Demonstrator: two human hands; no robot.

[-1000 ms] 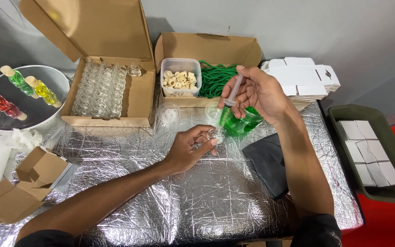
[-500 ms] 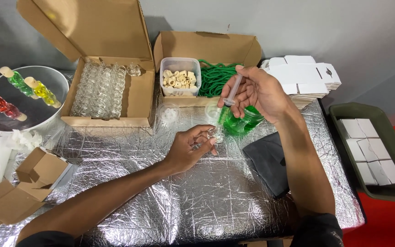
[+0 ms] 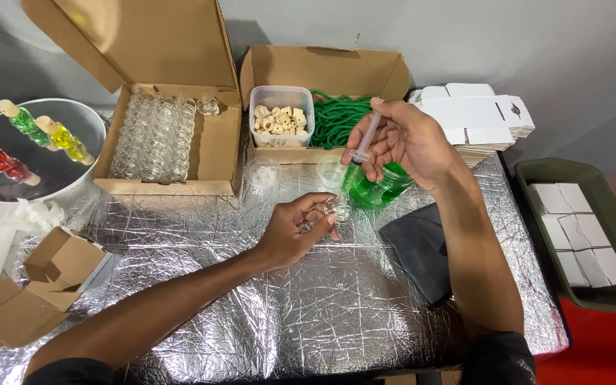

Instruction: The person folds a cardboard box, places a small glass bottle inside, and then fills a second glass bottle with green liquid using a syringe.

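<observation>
Left arm is reaching in from lower left across the foil-covered worktop (image 3: 308, 314), forearm lying low, wrist slightly bent. Left hand (image 3: 295, 232) is curling palm-in, its grip closing around a small clear glass bottle (image 3: 339, 207) pinched between thumb and fingertips, standing roughly upright just above the foil near the worktop centre.

Right arm is coming in from lower right, elbow bent, forearm rising toward the back. Right hand (image 3: 402, 142) is hovering above and behind the left one, its grip closing on a syringe (image 3: 360, 158) with fingers wrapping the barrel; the plunger is sticking up past the fingers. The syringe is tilting down and to the left, green liquid showing in the lower barrel, tip pointing at the mouth of the bottle; cannot tell whether tip is touching it.

A clear cup of green liquid (image 3: 378, 187) is sitting just behind the bottle, partly under the right hand. A dark cloth (image 3: 416, 249) is lying beside the right forearm. Behind: an open cardboard box of empty glass bottles (image 3: 152, 139), a plastic tub of corks (image 3: 281, 121), green cord (image 3: 336, 117) in a second box. A round tray (image 3: 51, 167) at far left is carrying filled bottles, red, green, yellow.
</observation>
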